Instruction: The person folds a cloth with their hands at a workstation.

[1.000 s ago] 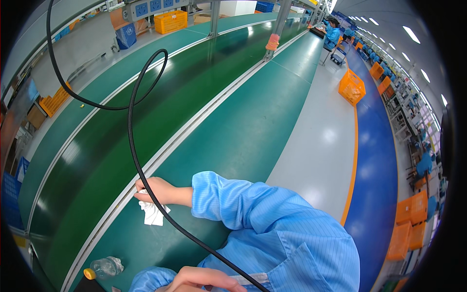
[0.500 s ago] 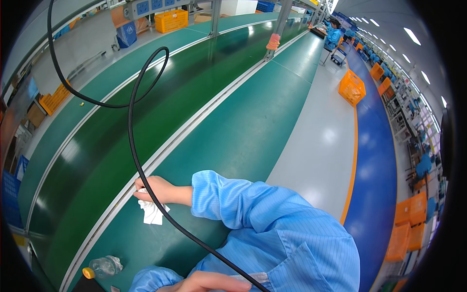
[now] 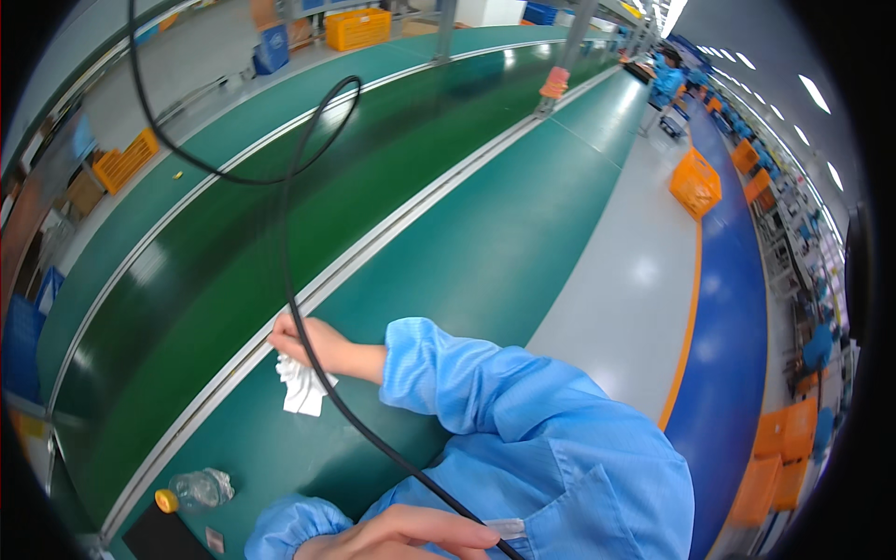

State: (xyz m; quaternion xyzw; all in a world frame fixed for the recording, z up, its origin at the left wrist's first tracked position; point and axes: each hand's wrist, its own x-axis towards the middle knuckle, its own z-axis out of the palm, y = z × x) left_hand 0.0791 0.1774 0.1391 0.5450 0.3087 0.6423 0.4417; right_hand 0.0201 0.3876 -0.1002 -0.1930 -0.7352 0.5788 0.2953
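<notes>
Head camera view has the person's right hand [image 3: 313, 345] at the metal rail [image 3: 322, 283], its fingers clamped on a crumpled white cloth [image 3: 303, 387] that hangs below them over the green bench [image 3: 439, 271]. From where I stand, a black cable [image 3: 287, 219] loops across in front of that hand. Down by the chest, the left hand [image 3: 401, 534] has its fingers loosely bent near the cable; I can't tell whether it grips anything. Near the left sleeve, a clear bottle [image 3: 201, 488] with a yellow cap lies on its side, beside a dark pad [image 3: 166, 536] and a small flat packet [image 3: 215, 539]. Its print is too small to read, as is the pale mark on the blue bin [image 3: 272, 49].
</notes>
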